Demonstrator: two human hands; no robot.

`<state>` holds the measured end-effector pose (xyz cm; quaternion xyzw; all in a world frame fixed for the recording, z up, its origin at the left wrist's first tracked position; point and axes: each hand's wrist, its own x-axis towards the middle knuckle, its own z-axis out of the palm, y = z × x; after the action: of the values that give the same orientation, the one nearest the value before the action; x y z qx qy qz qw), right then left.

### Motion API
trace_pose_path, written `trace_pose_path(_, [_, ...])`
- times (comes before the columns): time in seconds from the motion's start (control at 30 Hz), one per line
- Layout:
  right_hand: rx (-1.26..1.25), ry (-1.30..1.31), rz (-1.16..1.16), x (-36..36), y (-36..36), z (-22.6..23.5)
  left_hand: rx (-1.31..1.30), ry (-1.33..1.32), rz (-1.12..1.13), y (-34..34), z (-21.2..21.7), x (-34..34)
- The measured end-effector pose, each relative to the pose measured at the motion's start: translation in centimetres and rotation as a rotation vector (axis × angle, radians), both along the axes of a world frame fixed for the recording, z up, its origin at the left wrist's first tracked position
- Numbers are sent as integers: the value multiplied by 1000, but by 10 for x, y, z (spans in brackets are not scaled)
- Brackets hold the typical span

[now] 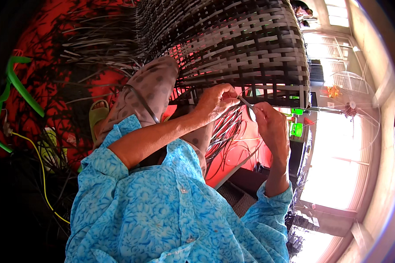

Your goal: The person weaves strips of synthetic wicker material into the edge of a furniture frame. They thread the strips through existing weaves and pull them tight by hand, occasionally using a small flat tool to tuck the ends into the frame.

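Note:
A large panel of dark and grey woven flat strips (245, 48) spreads across the top, just beyond my hands. Close to its lower edge, my left hand (217, 103) pinches a grey plastic strip (246, 103) between thumb and fingers. The same strip runs across to my right hand (272, 125), whose fingers are closed round it. Only a short length shows between the two hands. Below my left hand, a bundle of loose strips (226, 136) hangs over the red surface. Another dark strip (145, 105) lies across my left trouser leg.
Loose strip ends (96, 48) fan out from the panel's left side over the red floor (39, 26). A green curved plastic piece (24, 90) and a yellow cord (37, 158) lie at left. A fan (350, 108) and bright green objects (296, 129) are at right.

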<state>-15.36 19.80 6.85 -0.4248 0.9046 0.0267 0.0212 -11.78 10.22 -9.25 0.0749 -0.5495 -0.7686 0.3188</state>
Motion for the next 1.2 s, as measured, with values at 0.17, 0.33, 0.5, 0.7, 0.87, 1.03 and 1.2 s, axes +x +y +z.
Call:
trace_pose_path(0.17, [-173,-149,-99,-3,-4,-9,167,30,-239,8,2,13])
trace_pose_path(0.33, [-287,-116,-144,9,-12,1,193,-21,-277,14,6,11])
trace_pose_path(0.5, [-19,91,-3,13,-28,15,389,25,-371,21,6,9])
trace_pose_path(0.7, [286,366,166,9,-42,2,351,68,-367,19,-3,0])
trace_pose_path(0.87, [422,473,224,-2,-50,-6,695,98,-275,17,-11,-2])
trace_pose_path(1.03, [383,429,375,-13,-59,-18,435,-99,-298,8,-12,-3])
trace_pose_path(1.2, [348,474,538,-27,-67,-29,565,-91,-491,0,-10,-5])
